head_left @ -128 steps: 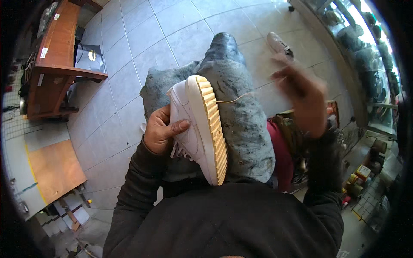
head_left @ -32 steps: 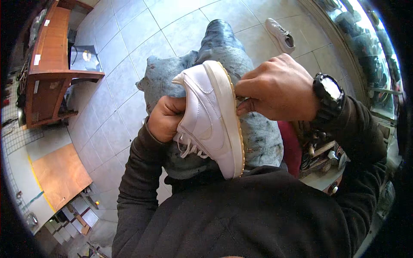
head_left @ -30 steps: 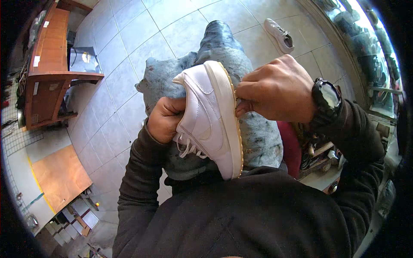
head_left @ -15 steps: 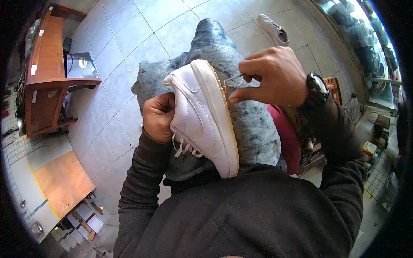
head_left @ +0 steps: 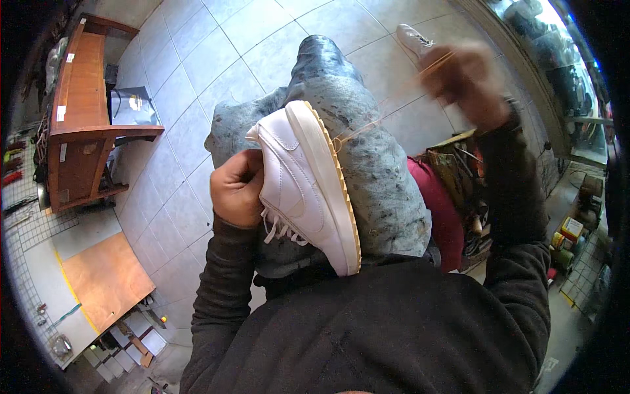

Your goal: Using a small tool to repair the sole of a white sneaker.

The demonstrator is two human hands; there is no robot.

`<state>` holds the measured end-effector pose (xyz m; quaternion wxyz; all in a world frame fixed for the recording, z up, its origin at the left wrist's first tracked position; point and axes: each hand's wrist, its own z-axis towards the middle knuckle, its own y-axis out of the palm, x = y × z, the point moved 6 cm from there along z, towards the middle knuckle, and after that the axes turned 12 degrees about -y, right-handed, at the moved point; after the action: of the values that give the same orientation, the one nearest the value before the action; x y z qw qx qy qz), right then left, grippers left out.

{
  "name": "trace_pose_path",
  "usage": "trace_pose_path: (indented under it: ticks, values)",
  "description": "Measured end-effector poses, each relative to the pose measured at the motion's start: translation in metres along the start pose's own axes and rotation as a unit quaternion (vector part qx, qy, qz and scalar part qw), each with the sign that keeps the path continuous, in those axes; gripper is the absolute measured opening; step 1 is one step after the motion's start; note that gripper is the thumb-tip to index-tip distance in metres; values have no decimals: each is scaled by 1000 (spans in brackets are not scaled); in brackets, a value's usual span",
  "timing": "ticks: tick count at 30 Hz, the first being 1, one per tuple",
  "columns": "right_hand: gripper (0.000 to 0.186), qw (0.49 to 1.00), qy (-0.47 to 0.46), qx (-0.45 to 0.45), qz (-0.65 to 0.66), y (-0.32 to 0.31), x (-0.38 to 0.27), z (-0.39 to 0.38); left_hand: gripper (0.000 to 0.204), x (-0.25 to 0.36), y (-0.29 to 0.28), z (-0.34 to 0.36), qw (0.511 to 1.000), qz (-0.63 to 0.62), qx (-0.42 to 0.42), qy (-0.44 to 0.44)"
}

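Note:
A white sneaker [head_left: 303, 187] lies on its side across my lap, its tan-edged sole facing right and its laces hanging to the left. My left hand [head_left: 237, 190] is closed on it at the ankle opening, with some fingers hidden inside. Light thread [head_left: 362, 129] comes out of the sole's edge in a small loop and stretches up to the right. At its far end is my right hand [head_left: 462, 82], raised and smeared by motion, with thread drawn across the fingers. Whether it also holds a tool cannot be made out.
Another white shoe [head_left: 413, 41] stands on the tiled floor beyond my right hand, partly covered by it. A wooden desk [head_left: 77, 154] is at the left, with a brown board [head_left: 108, 279] nearer. Tools fill a box [head_left: 459, 154] beside my right leg; a glass case [head_left: 581, 85] lines the right.
My right hand has swung from beside the sole up and away to the right, drawing the thread out long. The thin metal tool it held earlier no longer shows. My left hand keeps the sneaker.

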<state>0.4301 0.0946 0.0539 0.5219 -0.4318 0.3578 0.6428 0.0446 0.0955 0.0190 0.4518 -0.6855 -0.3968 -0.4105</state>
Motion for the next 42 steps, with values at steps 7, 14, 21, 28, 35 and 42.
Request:
trace_pose_path:
  ticks: [7,14,21,28,35,42]
  values:
    - [55,874,188,374,-248,-390,-7,-129,3,5,-9,-7,995,83,33,40]
    - [83,647,196,120,-728,-363,-28,-84,9,12,-23,-7,979,144,62,129]
    - [53,981,-16,68,-183,69,-13,-24,15,-7,-72,-14,979,-129,157,33]
    - [64,949,-51,46,-309,137,-13,-3,49,-12,-41,-12,799,-586,-114,-71]
    - [35,996,17,71,43,161,23,-8,55,-54,-86,-1,842,-513,-49,-159]
    - [25,999,19,23,28,172,24,-4,54,-118,-107,-3,857,-432,89,-267]
